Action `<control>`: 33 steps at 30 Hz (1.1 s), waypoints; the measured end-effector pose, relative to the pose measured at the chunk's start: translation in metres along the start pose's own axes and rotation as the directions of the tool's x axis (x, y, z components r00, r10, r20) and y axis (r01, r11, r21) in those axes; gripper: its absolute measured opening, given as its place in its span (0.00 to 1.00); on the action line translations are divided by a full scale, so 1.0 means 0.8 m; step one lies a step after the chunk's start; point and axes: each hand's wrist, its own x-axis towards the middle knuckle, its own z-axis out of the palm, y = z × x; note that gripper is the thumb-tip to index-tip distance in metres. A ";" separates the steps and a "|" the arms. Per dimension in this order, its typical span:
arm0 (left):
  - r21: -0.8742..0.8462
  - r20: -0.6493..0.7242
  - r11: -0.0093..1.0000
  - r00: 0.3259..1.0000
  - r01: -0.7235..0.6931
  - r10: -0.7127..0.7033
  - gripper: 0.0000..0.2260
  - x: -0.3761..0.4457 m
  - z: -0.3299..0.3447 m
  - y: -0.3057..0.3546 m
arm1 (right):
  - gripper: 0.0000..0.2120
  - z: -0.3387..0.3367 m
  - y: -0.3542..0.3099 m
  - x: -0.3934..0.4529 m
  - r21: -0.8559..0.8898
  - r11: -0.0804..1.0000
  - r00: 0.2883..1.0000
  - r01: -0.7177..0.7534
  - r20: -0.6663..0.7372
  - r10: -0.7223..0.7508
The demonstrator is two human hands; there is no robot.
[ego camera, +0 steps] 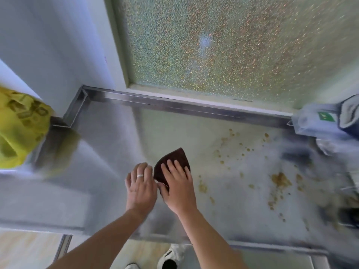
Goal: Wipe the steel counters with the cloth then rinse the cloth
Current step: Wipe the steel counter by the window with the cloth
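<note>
**Both hands at the cloth, mid-counter**

Nearest the camera, past the front edge of the steel counter (108, 152), a pair of white-and-black shoes (171, 256) stands on the pale floor. Two bare forearms reach over that edge toward the middle of the counter.

The right hand (177, 186) lies flat on the dark brown cloth (174, 158), its fingers straight and spread, pressing it to the steel. The left hand (140, 185) rests just beside it, touching the cloth's left edge; its fingers are extended and loosely together (a pale ring (140, 175) sits on one of them), and whether the thumb pinches the cloth's corner cannot be told. The cloth's far tip points toward the back edge.

To the right of the cloth, brownish spatters (279, 180) dot the counter toward its right edge. At the back right corner sits a clear plastic bag with a green label (318, 120). By the left edge hangs a yellow plastic bag (19, 129). Behind the raised back rim rises a frosted glass window (223, 45).
</note>
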 end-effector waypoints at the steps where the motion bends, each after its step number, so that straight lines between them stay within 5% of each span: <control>1: -0.014 0.014 1.000 1.000 0.005 -0.005 0.14 -0.009 0.001 0.004 | 0.25 -0.001 0.004 -0.007 -0.011 1.000 1.000 0.015 0.002 -0.015; 9: 0.025 0.074 0.998 0.996 0.057 -0.059 0.20 -0.027 0.020 0.038 | 0.23 -0.013 0.093 -0.015 -0.030 1.000 0.998 0.003 -0.059 -0.005; 21: 0.055 -0.054 0.997 0.998 0.046 -0.043 0.15 -0.027 0.024 0.043 | 0.18 -0.047 0.249 0.048 -0.031 0.993 0.974 -0.110 -0.201 0.102; 27: 0.071 -0.078 0.997 0.996 0.038 -0.033 0.15 -0.029 0.025 0.044 | 0.18 -0.043 0.216 0.044 0.031 0.970 0.938 -0.242 -0.247 0.242; 33: 0.126 -0.067 0.992 0.998 0.029 -0.021 0.16 -0.034 0.022 0.056 | 0.22 -0.022 0.110 -0.072 0.041 0.988 0.975 -0.152 -0.156 0.157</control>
